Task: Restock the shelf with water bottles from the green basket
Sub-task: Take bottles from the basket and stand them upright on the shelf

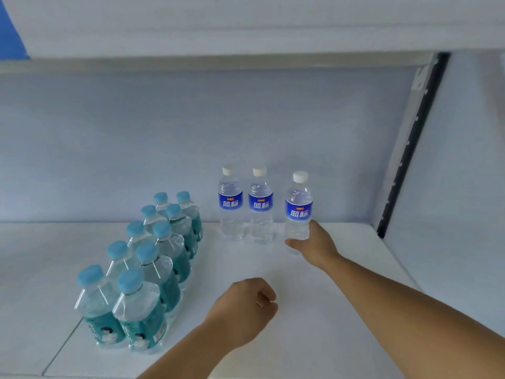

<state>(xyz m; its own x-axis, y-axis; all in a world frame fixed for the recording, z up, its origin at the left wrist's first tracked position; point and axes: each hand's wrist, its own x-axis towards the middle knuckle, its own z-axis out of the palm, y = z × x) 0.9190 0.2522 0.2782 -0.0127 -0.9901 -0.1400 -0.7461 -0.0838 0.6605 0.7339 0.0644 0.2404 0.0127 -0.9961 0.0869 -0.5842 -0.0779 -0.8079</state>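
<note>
- White shelf board point(328, 310) fills the lower part of the view, with a pale blue-grey back panel point(136, 146) behind it and the edge of an upper shelf point(218, 64) above.
- At the right end, a slotted metal upright point(410, 149) runs up the corner beside a plain side wall.
- Two water bottles stand upright side by side against the back panel: the left bottle point(230, 203) and the middle bottle point(260, 206), almost touching each other.
- Each has a white cap, a clear body and a blue label with the white characters "蓝标". A small mark above the characters is too small to read.
- The right hand point(317, 247) reaches in from the lower right and grips the lower body of a third bottle point(298, 209) of the same brand, with the fingers wrapped round it and the thumb on the near side.
- This bottle is upright, to the right of the other two with a small gap, and a little nearer the camera. Whether its base rests on the board cannot be told.
- The left hand point(243, 310) hangs over the front middle of the shelf with its fingers curled into the palm, holding nothing.
- On the left stand ten teal-labelled bottles point(153, 263) in two rows of five, running from front to back.
- They have light blue caps, and their labels carry a small printed figure. Their writing cannot be read.
</note>
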